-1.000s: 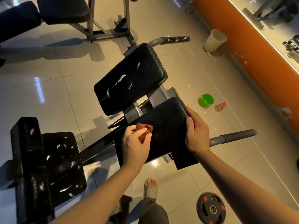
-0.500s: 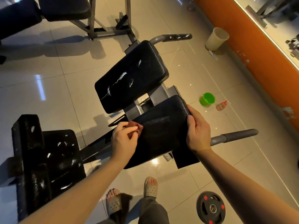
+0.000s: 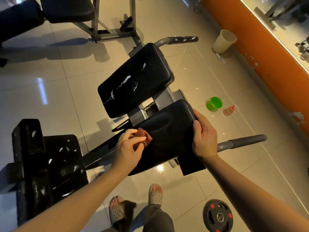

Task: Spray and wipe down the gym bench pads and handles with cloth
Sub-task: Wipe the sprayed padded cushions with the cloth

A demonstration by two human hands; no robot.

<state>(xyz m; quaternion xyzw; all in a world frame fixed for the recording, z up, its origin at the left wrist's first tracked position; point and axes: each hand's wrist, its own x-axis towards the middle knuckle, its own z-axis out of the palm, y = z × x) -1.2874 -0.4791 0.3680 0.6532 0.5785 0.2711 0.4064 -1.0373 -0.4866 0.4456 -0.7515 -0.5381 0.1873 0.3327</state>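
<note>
Head view, frame as clock face. Containers: beige bin (image 3: pixel 224 41) at 1 o'clock, upright by the wall, inside too dark to tell contents. Green cup (image 3: pixel 214 103) at 3 o'clock on the floor, mouth tipped toward me, contents unclear. Just beside it is the spray bottle (image 3: pixel 229 110), lying on its side with a red top, too small to judge the fill.

Room: glossy beige tiled floor (image 3: pixel 58 89) with light glare. Orange wall (image 3: pixel 267 64) runs from 1 to 4 o'clock, with scuffed paint patches. Another bench frame sits at 11 o'clock. A black side pad (image 3: pixel 55 164) at 8 o'clock shows white wear marks. The far pad (image 3: pixel 133 81) at centre is cracked white. The near pad (image 3: pixel 167 136), just below centre, is where I am working. Far handle (image 3: pixel 182 39) is at 12 o'clock, near handle (image 3: pixel 247 140) at 4 o'clock. A weight plate (image 3: pixel 217 215) lies flat at 5 o'clock, and my sandalled feet are at 6 o'clock.

My left hand (image 3: pixel 128 148) pinches the red-brown cloth (image 3: pixel 143 135), bunched between thumb and fingertips and pressed on the 9 o'clock end of the near pad. My right hand (image 3: pixel 203 139) grips that pad's 3 o'clock edge, thumb on top, fingers wrapped round the side.

Writing: red marks on the weight plate are too small to read.
</note>
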